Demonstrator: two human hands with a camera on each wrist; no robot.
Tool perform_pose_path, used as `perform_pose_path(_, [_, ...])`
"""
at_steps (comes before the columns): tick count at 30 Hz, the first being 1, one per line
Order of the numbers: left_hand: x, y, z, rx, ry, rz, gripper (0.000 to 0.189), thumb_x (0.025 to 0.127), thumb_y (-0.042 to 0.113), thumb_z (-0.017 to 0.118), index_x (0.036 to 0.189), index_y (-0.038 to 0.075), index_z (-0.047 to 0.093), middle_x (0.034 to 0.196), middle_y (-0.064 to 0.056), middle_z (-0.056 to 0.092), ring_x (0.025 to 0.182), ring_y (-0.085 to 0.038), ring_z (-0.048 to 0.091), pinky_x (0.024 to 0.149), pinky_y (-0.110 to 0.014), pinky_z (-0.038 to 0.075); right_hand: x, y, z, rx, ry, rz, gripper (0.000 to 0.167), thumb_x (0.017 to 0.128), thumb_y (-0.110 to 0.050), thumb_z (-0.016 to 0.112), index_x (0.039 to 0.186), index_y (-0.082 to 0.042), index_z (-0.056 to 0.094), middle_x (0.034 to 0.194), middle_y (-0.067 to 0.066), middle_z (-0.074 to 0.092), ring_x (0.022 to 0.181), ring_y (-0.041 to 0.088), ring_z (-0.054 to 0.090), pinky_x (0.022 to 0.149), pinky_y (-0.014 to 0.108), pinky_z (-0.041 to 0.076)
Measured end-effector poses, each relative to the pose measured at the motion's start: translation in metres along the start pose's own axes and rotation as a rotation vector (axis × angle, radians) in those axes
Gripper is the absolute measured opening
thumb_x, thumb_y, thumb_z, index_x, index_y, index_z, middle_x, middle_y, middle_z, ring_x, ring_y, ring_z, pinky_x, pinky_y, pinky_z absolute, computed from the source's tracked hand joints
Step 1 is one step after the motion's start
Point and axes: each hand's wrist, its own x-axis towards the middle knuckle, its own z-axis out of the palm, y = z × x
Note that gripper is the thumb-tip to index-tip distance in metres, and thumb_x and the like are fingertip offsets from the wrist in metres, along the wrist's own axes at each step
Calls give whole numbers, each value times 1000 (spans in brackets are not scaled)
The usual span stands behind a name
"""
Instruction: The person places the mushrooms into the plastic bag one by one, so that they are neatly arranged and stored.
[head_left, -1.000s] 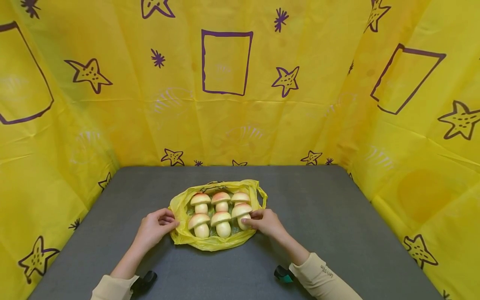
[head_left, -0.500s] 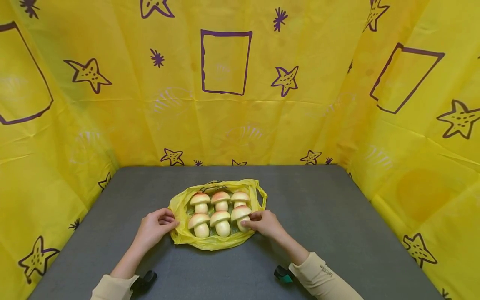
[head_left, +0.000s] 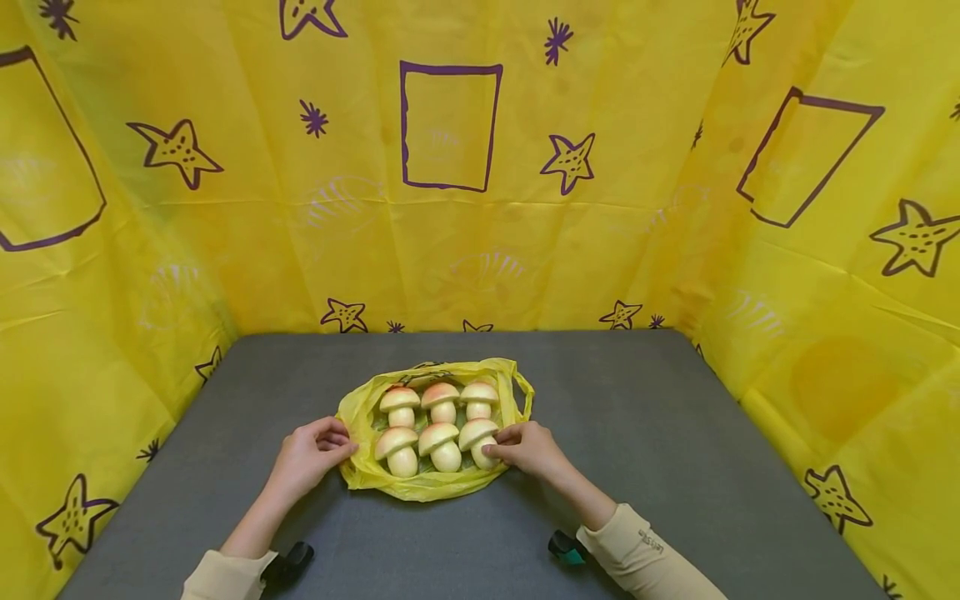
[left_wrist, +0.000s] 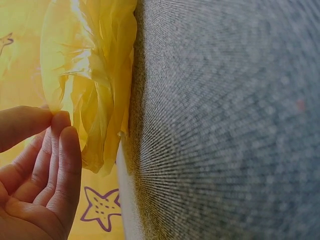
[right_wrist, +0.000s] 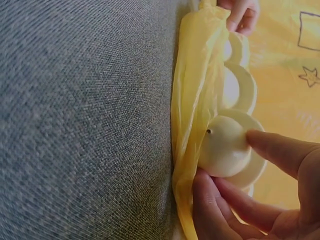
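Toy mushrooms with cream stems and reddish caps lie in two rows inside a yellow plastic bag, whose mouth is spread wide. My right hand pinches the stem of the front-right mushroom. Seen from the right wrist, thumb and fingers close on either side of that stem's rounded end, low against the bag's edge. At the bag's left side, my left hand pinches the rim of the plastic between thumb and fingertips, as the left wrist view confirms. The front-middle mushroom lies tilted beside the held one.
A dark grey cloth-covered table lies under the bag. Yellow fabric printed with purple stars and frames hangs behind and on both sides. A bag handle loop sticks out at the right, close to my right hand.
My right hand has shifted the front-right mushroom slightly left and down, apart from the one behind it. The front-middle mushroom has tilted more. My left hand keeps its place on the bag.
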Motion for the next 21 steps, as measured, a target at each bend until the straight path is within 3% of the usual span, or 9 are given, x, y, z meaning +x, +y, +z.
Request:
perform_pose_path(11, [-1,3,-1,-3,-6,-13,24,80,22,76,94,6,64,85,-4,67,73,-7,61,64,-19,49,2,4,0,0,-4,-9,32,79,-35,76,92,-7,74,76,2,71,63,11,63,55,25,48])
perform_pose_path(21, [-1,1,-3,1,0,5,22,80,21,76,93,7,65,85,-3,68,73,-7,61,64,-20,49,-1,5,-3,102,-31,13,28,81,-25,75,96,-2,73,86,9,73,70,17,70,63,32,56])
